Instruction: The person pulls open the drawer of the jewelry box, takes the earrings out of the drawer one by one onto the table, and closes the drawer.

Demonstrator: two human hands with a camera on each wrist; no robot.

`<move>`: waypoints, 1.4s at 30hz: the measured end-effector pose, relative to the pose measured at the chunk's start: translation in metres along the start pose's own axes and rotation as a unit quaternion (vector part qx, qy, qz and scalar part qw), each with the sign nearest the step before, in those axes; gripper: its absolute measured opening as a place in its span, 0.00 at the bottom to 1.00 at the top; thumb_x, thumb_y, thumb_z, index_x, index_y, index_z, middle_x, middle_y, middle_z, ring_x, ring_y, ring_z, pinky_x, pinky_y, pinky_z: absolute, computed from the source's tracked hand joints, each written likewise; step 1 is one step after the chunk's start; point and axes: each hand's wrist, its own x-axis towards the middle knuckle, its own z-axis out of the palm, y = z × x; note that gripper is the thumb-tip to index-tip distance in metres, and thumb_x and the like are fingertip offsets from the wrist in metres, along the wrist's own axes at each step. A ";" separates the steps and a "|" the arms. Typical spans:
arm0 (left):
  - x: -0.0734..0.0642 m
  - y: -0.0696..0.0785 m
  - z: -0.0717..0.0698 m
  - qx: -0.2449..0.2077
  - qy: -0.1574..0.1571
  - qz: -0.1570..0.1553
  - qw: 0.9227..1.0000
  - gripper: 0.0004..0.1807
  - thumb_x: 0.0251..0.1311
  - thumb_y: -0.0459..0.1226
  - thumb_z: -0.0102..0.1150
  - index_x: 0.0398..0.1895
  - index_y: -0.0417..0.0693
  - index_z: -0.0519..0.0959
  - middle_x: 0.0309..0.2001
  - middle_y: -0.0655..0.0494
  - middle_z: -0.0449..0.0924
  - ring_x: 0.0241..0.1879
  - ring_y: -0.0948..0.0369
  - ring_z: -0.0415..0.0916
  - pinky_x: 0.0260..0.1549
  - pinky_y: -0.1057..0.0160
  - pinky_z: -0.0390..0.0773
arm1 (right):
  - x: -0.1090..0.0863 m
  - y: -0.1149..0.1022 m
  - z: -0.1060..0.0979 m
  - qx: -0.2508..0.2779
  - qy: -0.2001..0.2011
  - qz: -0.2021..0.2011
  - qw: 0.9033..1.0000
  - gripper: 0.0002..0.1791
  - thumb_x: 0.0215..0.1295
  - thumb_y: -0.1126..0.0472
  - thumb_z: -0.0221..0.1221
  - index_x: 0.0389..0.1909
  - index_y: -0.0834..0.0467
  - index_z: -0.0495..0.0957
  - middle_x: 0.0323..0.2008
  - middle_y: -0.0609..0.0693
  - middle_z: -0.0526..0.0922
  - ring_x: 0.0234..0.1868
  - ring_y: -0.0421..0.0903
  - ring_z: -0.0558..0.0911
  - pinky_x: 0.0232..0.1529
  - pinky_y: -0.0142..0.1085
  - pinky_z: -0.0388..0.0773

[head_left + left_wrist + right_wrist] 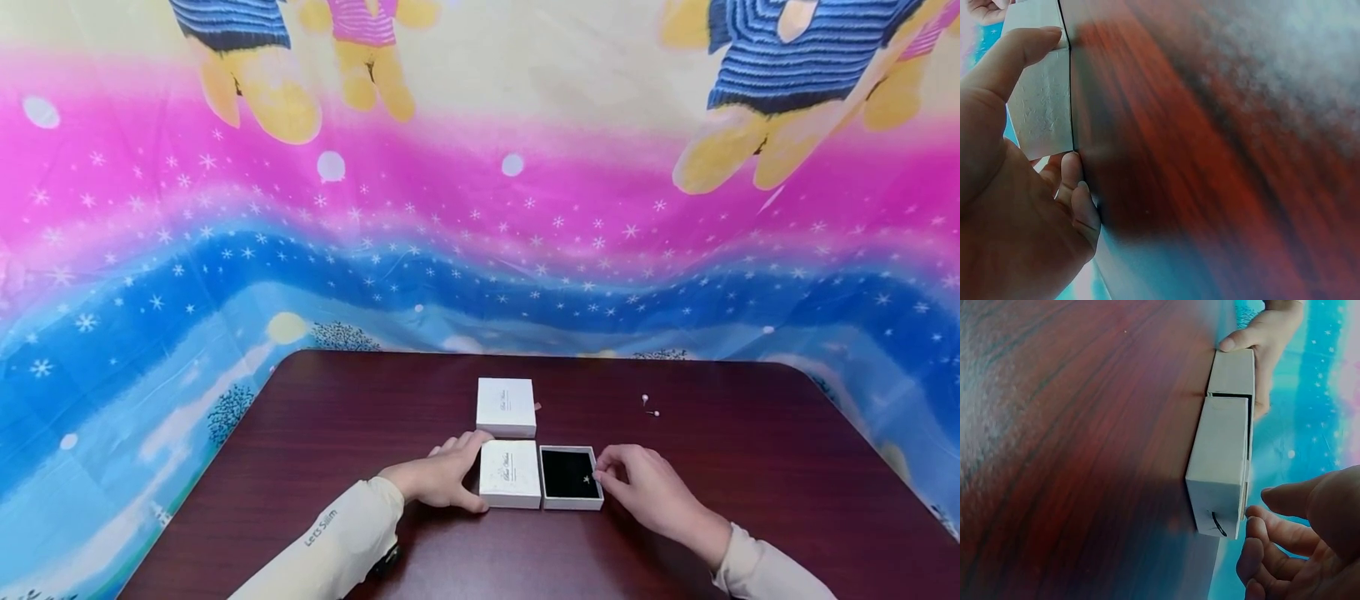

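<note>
The left hand grips the near box from its left side, thumb against the near wall and fingers bent round the far-left corner, probably to steady it. Just right of that box, seemingly butted against it, lies the tray, between the two hands. Its black lining perhaps serves to show off and cushion the tiny silver piece, just left of the right fingertips. The right hand is at the tray's right rim, its fingers bent and thumb near the forefinger; whether they pinch anything, I cannot tell. Beyond the left fingertips, the far box appears set aside on the bench. Two studs lie beyond the right fingers, well apart from them, perhaps to leave working room.
</note>
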 end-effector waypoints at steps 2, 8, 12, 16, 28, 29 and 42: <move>0.000 0.000 -0.001 0.002 0.003 0.002 1.000 0.45 0.49 0.47 0.75 0.68 0.54 0.59 0.60 0.56 0.68 0.56 0.57 0.64 0.55 0.55 0.63 | 0.000 -0.001 0.002 -0.007 0.002 0.001 1.000 0.08 0.64 0.63 0.66 0.27 0.48 0.81 0.20 0.36 0.74 0.20 0.31 0.65 0.27 0.29 0.65; -0.001 0.000 -0.001 0.005 0.005 0.004 1.000 0.45 0.49 0.47 0.75 0.67 0.53 0.59 0.60 0.56 0.68 0.55 0.57 0.65 0.54 0.56 0.64 | 0.002 -0.003 0.007 -0.038 0.019 -0.004 0.999 0.09 0.62 0.63 0.67 0.26 0.46 0.80 0.20 0.34 0.74 0.20 0.29 0.66 0.28 0.29 0.66; 0.000 0.000 -0.001 0.002 0.004 0.004 1.000 0.45 0.48 0.47 0.75 0.67 0.53 0.59 0.60 0.57 0.68 0.54 0.58 0.64 0.54 0.56 0.63 | 0.003 -0.003 0.009 -0.061 0.032 -0.014 0.998 0.10 0.61 0.63 0.68 0.25 0.46 0.80 0.19 0.34 0.73 0.21 0.28 0.67 0.29 0.30 0.67; 0.000 -0.001 -0.001 0.002 0.006 0.006 1.000 0.45 0.48 0.47 0.75 0.67 0.54 0.60 0.59 0.58 0.69 0.53 0.58 0.64 0.54 0.56 0.63 | 0.004 -0.004 0.011 -0.090 0.042 -0.023 0.995 0.11 0.59 0.62 0.69 0.23 0.45 0.79 0.18 0.33 0.72 0.20 0.27 0.67 0.32 0.33 0.67; 0.001 -0.001 0.000 0.007 0.003 0.003 1.000 0.46 0.49 0.48 0.75 0.68 0.53 0.58 0.62 0.56 0.68 0.58 0.56 0.65 0.57 0.54 0.64 | 0.006 -0.008 0.015 -0.155 0.062 -0.043 0.985 0.11 0.53 0.62 0.72 0.20 0.46 0.80 0.18 0.35 0.73 0.23 0.29 0.70 0.35 0.35 0.63; 0.001 -0.001 0.000 0.007 0.002 0.002 1.000 0.46 0.49 0.48 0.75 0.69 0.53 0.58 0.62 0.56 0.68 0.58 0.56 0.65 0.57 0.54 0.64 | 0.007 -0.009 0.016 -0.159 0.062 -0.044 0.984 0.11 0.53 0.62 0.71 0.20 0.47 0.80 0.18 0.35 0.73 0.23 0.30 0.71 0.35 0.35 0.63; 0.000 0.000 0.000 -0.003 -0.003 -0.003 1.000 0.46 0.51 0.48 0.75 0.70 0.54 0.58 0.63 0.56 0.67 0.61 0.55 0.64 0.60 0.52 0.63 | 0.009 -0.010 0.017 -0.218 0.058 -0.076 0.971 0.12 0.49 0.63 0.69 0.16 0.45 0.79 0.17 0.35 0.76 0.24 0.37 0.74 0.36 0.38 0.65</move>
